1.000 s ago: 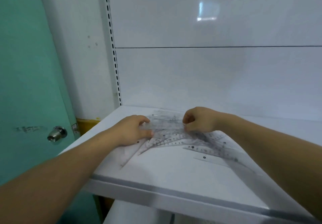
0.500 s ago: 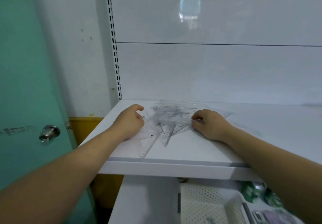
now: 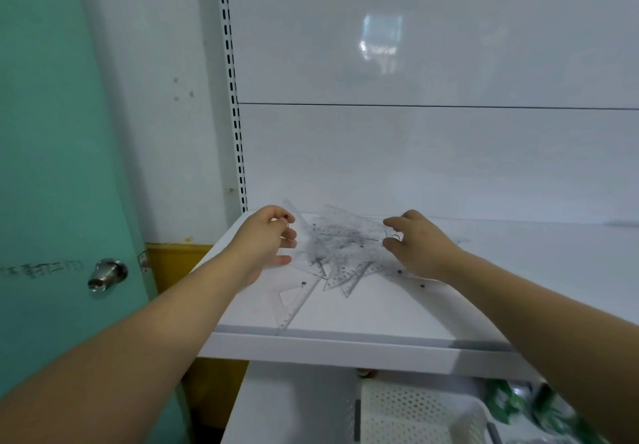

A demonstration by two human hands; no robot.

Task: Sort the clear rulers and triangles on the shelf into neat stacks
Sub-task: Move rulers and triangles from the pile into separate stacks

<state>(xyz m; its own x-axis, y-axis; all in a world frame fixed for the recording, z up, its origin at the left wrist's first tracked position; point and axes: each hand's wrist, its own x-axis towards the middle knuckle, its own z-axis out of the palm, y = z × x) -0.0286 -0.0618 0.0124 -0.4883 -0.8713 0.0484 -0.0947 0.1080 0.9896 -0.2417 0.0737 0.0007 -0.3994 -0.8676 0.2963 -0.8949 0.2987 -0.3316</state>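
Both grips spread, my left hand [image 3: 266,239] and right hand [image 3: 418,243] flank the rulers [image 3: 340,246]; slick plastic could slide off the shelf [image 3: 380,319].

Blurred green packets [image 3: 511,405], cut off bottom-right.

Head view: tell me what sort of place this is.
Probably a shop or stockroom. A white metal display shelf hangs on a slotted upright, loose clear rulers and triangles lie on it, and a perforated white basket sits below.
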